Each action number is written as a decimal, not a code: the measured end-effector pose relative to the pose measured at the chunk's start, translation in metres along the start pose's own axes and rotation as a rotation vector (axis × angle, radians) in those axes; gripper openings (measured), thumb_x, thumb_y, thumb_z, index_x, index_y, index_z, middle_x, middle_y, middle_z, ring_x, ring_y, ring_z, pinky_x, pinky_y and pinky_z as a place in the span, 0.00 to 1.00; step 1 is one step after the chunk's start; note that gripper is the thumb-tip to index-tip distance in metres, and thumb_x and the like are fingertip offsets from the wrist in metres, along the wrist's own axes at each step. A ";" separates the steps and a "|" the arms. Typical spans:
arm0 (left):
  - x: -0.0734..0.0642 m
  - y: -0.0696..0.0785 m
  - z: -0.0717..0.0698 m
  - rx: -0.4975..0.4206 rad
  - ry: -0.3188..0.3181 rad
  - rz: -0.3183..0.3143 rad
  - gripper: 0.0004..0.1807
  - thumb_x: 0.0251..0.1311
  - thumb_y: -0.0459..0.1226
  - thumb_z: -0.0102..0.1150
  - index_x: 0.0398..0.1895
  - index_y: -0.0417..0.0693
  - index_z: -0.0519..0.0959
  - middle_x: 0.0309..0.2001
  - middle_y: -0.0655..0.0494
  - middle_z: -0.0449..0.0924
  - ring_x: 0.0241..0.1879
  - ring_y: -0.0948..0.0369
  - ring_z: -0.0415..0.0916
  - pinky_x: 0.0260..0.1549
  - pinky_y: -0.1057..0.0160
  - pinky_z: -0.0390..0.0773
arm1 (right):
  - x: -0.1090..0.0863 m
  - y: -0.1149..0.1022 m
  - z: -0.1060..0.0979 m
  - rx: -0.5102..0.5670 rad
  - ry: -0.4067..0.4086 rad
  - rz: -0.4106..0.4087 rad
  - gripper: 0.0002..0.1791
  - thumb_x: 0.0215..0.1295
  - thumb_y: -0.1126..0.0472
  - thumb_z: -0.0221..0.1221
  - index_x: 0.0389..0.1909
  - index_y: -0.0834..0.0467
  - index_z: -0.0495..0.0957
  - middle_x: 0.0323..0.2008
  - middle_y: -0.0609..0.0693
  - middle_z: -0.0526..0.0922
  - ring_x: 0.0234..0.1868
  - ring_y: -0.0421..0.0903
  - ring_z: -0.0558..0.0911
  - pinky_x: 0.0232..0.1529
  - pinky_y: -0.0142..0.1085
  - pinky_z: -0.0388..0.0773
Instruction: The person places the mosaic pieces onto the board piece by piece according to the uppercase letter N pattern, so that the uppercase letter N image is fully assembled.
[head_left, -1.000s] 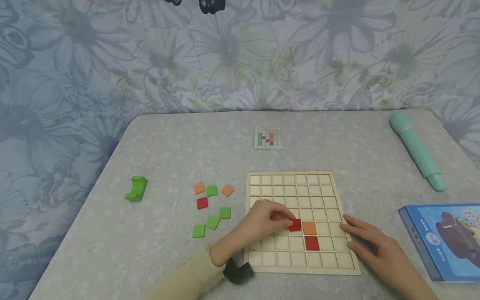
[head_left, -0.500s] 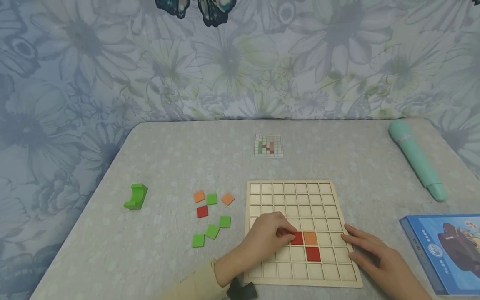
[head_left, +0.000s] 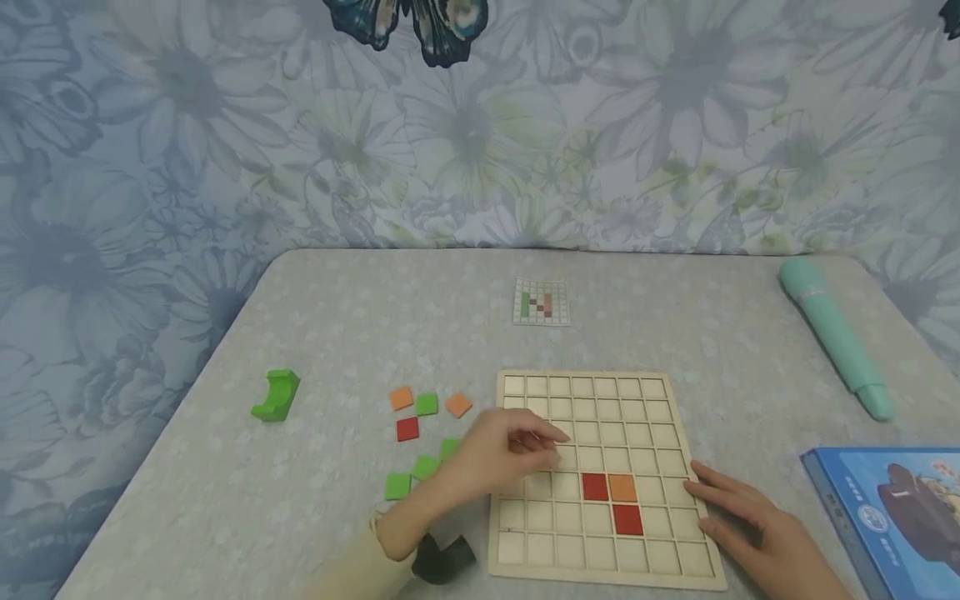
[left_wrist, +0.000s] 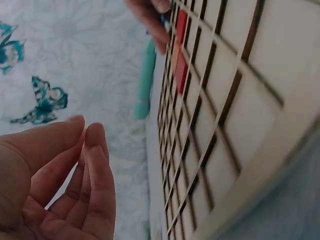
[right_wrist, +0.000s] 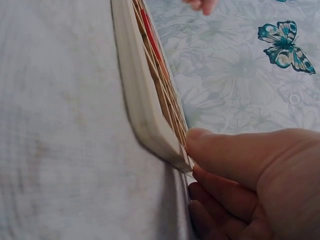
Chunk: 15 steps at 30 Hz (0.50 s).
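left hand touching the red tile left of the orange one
Apart: the head view shows bare wooden grid board between the left hand and that red tile.

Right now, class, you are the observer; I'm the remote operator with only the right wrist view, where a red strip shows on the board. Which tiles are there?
Observer: In the head view, three show: two red tiles and one orange tile.
Operator: Is the left hand gripping a tile?
Observer: No; in the left wrist view nothing shows in its grasp.
Operator: What lies beyond the board?
Observer: A small card printed with a coloured grid pattern.
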<state>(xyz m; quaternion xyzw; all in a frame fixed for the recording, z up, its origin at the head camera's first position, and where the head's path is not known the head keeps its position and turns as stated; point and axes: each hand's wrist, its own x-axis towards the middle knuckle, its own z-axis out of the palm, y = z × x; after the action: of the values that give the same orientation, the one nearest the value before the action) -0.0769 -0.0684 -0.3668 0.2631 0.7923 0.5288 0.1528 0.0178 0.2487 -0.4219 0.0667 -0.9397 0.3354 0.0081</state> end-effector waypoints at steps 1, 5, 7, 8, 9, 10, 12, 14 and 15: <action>-0.004 0.000 -0.010 0.002 0.021 -0.004 0.10 0.57 0.32 0.64 0.42 0.42 0.83 0.33 0.58 0.80 0.33 0.65 0.77 0.36 0.66 0.77 | 0.000 0.000 0.001 0.000 0.008 -0.011 0.20 0.57 0.56 0.65 0.52 0.49 0.79 0.58 0.49 0.73 0.55 0.19 0.59 0.47 0.15 0.60; -0.026 -0.012 -0.057 0.036 0.143 -0.052 0.12 0.58 0.34 0.63 0.45 0.41 0.82 0.38 0.54 0.81 0.38 0.61 0.77 0.39 0.62 0.77 | 0.000 0.001 0.001 0.006 0.039 -0.059 0.20 0.56 0.58 0.66 0.52 0.49 0.79 0.58 0.49 0.73 0.55 0.18 0.57 0.47 0.13 0.57; -0.040 -0.023 -0.079 0.037 0.210 -0.108 0.14 0.58 0.35 0.63 0.46 0.40 0.81 0.42 0.51 0.81 0.41 0.59 0.77 0.41 0.62 0.77 | 0.000 0.002 0.001 0.005 0.045 -0.074 0.20 0.56 0.59 0.66 0.52 0.49 0.79 0.58 0.47 0.73 0.56 0.18 0.57 0.47 0.13 0.56; -0.046 -0.030 -0.089 0.038 0.237 -0.142 0.15 0.58 0.36 0.64 0.47 0.40 0.81 0.44 0.50 0.81 0.43 0.58 0.77 0.42 0.62 0.76 | 0.000 0.002 0.001 0.003 0.047 -0.078 0.20 0.56 0.59 0.66 0.52 0.49 0.79 0.58 0.47 0.73 0.56 0.18 0.56 0.47 0.13 0.56; -0.052 -0.037 -0.097 0.025 0.259 -0.174 0.16 0.57 0.36 0.64 0.48 0.39 0.81 0.46 0.49 0.80 0.45 0.57 0.77 0.43 0.61 0.76 | 0.000 0.002 0.001 0.002 0.048 -0.079 0.20 0.56 0.59 0.66 0.52 0.49 0.79 0.58 0.47 0.73 0.56 0.18 0.56 0.47 0.12 0.55; -0.058 -0.043 -0.104 0.024 0.275 -0.213 0.17 0.57 0.37 0.64 0.48 0.39 0.80 0.48 0.49 0.79 0.46 0.56 0.76 0.44 0.60 0.75 | 0.000 0.002 0.000 0.000 0.048 -0.076 0.20 0.56 0.59 0.66 0.52 0.50 0.79 0.58 0.47 0.73 0.56 0.17 0.56 0.47 0.12 0.55; -0.069 -0.053 -0.113 0.028 0.295 -0.274 0.18 0.57 0.39 0.65 0.49 0.39 0.80 0.49 0.48 0.79 0.48 0.55 0.75 0.46 0.58 0.74 | -0.001 0.003 0.001 0.001 0.043 -0.068 0.20 0.56 0.59 0.66 0.52 0.50 0.80 0.58 0.48 0.73 0.56 0.17 0.55 0.47 0.12 0.54; -0.077 -0.062 -0.119 0.046 0.300 -0.302 0.18 0.57 0.40 0.65 0.49 0.40 0.80 0.49 0.49 0.79 0.48 0.55 0.75 0.47 0.56 0.73 | -0.001 0.003 0.001 0.004 0.038 -0.059 0.20 0.56 0.59 0.66 0.51 0.50 0.80 0.58 0.50 0.73 0.55 0.17 0.55 0.47 0.11 0.53; -0.079 -0.065 -0.120 0.053 0.301 -0.308 0.18 0.57 0.39 0.65 0.48 0.40 0.81 0.48 0.49 0.79 0.48 0.55 0.75 0.47 0.57 0.73 | 0.000 0.002 0.001 0.006 0.033 -0.052 0.20 0.57 0.58 0.66 0.52 0.50 0.79 0.58 0.50 0.73 0.55 0.17 0.55 0.47 0.11 0.53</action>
<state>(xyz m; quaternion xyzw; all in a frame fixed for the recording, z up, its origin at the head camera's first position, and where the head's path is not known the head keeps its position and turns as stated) -0.0913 -0.2253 -0.3817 0.0610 0.8506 0.5117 0.1048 0.0180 0.2501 -0.4241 0.0858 -0.9363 0.3391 0.0320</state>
